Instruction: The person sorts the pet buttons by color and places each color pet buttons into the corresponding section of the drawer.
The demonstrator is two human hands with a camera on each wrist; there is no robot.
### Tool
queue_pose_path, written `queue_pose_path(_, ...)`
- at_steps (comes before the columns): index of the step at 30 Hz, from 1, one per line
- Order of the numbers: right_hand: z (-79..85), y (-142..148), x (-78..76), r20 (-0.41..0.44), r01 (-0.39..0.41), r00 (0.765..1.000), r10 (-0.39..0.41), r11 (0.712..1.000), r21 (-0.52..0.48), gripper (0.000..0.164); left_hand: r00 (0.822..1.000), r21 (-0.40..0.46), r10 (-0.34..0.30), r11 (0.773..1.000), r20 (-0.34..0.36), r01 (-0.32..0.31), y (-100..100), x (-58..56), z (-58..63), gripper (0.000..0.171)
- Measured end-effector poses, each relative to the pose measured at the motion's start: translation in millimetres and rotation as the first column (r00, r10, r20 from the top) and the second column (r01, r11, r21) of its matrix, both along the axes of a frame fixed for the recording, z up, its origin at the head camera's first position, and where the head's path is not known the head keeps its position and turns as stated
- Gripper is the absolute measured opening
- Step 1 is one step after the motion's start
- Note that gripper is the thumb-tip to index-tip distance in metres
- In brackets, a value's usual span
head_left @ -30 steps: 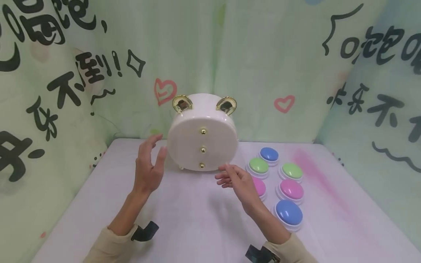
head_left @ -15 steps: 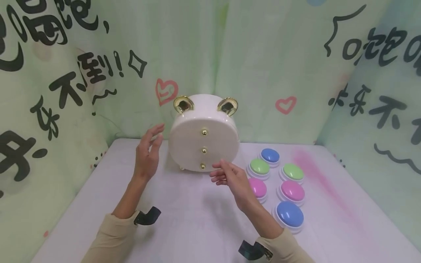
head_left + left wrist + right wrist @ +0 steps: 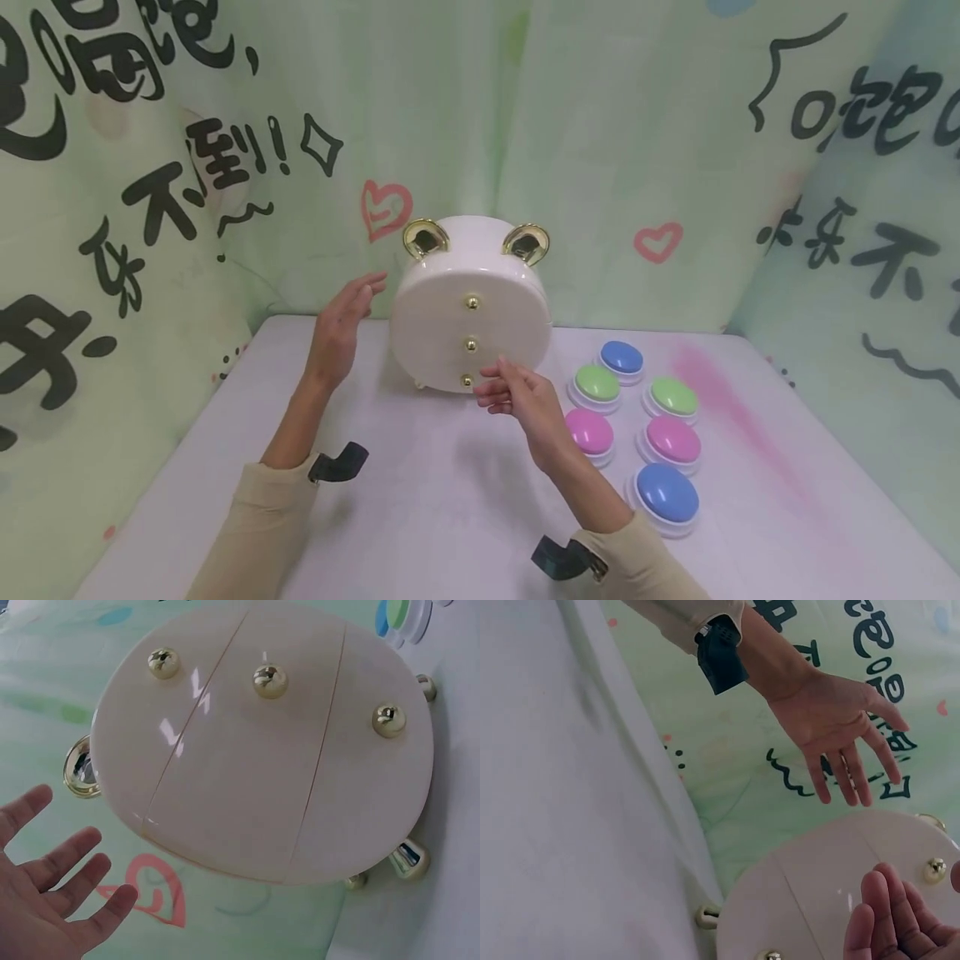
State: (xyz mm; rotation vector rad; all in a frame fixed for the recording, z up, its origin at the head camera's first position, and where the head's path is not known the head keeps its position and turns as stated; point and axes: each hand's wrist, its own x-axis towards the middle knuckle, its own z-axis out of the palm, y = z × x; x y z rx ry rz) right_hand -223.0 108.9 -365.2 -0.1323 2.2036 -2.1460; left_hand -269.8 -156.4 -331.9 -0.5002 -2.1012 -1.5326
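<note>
A round white drawer box (image 3: 431,333) with gold ears and three gold knobs stands toward the back of the table. Thin seams split its front into three drawers, as the left wrist view shows. To the left of the box is my left hand (image 3: 335,333), raised, its spread fingers (image 3: 71,847) apart from the box and holding nothing. My right hand (image 3: 527,408) hovers in front of the box's lower right, fingers loosely bent and pointing left near the bottom knob (image 3: 467,381). Nothing is in its grasp, and it overlaps the box in the head view.
Several push buttons stand in two rows to the right: blue ones (image 3: 667,492), pink ones (image 3: 673,439) and green ones (image 3: 597,382). The nearer pink button (image 3: 588,431) is close beside my right wrist. A printed green curtain (image 3: 585,167) hangs behind the table (image 3: 405,517).
My left hand has risen and moved forward alongside the box. My right hand has shifted slightly left, toward the bottom knob. The box and buttons stay in place on the table.
</note>
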Motion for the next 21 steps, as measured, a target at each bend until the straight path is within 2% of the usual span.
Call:
queue_pose_path(7,1.0,-5.7,-6.6,0.004,-0.014,1.0,0.014,0.999,-0.043,0.048,0.999,0.007,-0.032,0.999,-0.02,0.032,-2.8,-10.4,7.7,0.045)
queue_pose_path(14,3.9,-11.0,-12.3,0.011,-0.013,1.0,0.015,0.996,-0.089,0.047,0.999,0.072,-0.022,0.997,-0.033,0.025,-4.6,-17.5,5.7,0.041)
queue_pose_path(18,5.2,-15.2,-16.3,-0.007,-0.016,1.0,0.015,0.993,-0.115,0.046,0.996,0.095,-0.068,0.993,-0.053,0.073,-6.2,-21.1,1.5,0.041)
queue_pose_path(21,7.9,-18.6,-19.3,-0.025,-0.01,1.0,0.007,0.989,-0.147,0.046,0.987,0.097,-0.135,0.985,-0.085,0.143,-6.0,-25.2,0.1,0.042)
